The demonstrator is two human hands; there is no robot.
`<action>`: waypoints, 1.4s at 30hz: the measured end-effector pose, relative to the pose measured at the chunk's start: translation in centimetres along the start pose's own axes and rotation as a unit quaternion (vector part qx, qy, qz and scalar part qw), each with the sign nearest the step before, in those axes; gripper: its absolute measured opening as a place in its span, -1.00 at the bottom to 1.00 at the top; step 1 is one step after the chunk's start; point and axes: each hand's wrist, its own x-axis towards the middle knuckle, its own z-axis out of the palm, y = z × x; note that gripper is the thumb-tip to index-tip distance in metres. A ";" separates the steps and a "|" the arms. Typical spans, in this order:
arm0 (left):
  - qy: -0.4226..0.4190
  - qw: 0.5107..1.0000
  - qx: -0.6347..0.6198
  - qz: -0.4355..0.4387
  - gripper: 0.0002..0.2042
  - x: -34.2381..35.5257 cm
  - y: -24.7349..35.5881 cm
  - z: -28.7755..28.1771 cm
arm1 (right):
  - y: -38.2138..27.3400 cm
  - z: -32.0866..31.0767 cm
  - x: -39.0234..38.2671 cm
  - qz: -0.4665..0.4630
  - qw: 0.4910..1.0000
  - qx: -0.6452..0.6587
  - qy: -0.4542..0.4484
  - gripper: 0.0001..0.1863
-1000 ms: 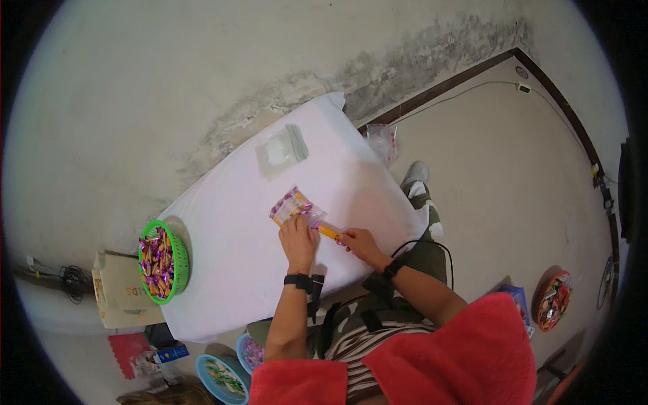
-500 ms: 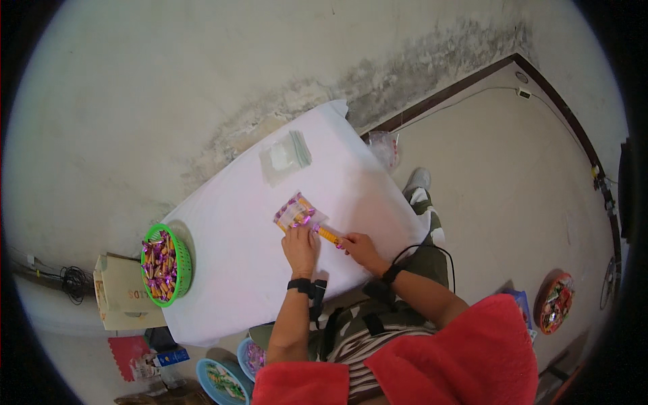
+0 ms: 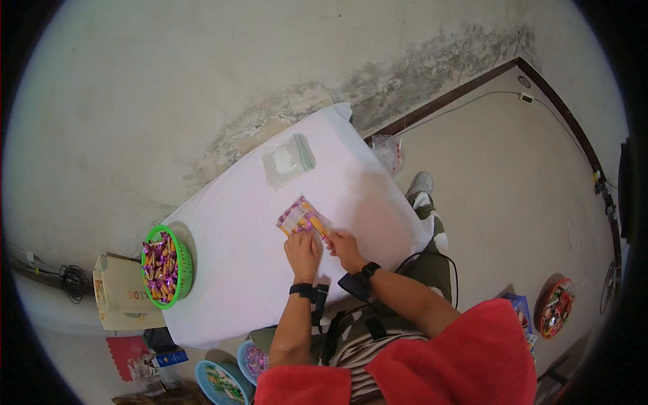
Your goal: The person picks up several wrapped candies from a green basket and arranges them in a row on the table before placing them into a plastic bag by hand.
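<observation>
Head view shows your left hand pressing the clear candy packet flat mid-table, steadying it; your right hand seemingly pinches its near edge.

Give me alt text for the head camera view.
Both hands, left hand and right hand, press on a clear plastic bag of purple and orange wrapped sweets on a white-covered table. A round green basket of similar sweets sits at its left end.
</observation>
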 end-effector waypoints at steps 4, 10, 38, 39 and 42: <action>-0.007 1.000 -0.007 0.006 -0.92 -0.4 -0.7 0.2 | -0.3 1.3 1.0 -0.077 0.989 -0.104 0.072 -0.71; -0.007 1.000 -0.026 0.012 -0.90 -0.3 -0.7 0.4 | 2.5 1.5 3.8 -0.272 0.916 -0.223 0.192 -0.68; -0.098 0.993 -0.070 0.016 -0.63 1.3 -0.4 -1.2 | -2.5 0.4 2.2 -0.335 0.872 -0.356 0.030 -0.85; -0.102 0.992 -0.069 0.018 -0.63 1.9 -0.2 -1.0 | -2.3 0.3 2.3 -0.334 0.874 -0.352 0.032 -0.85; -0.111 0.993 0.013 0.033 -0.45 2.8 0.0 -0.1 | -2.1 0.3 2.5 -0.385 0.864 -0.323 0.025 -0.86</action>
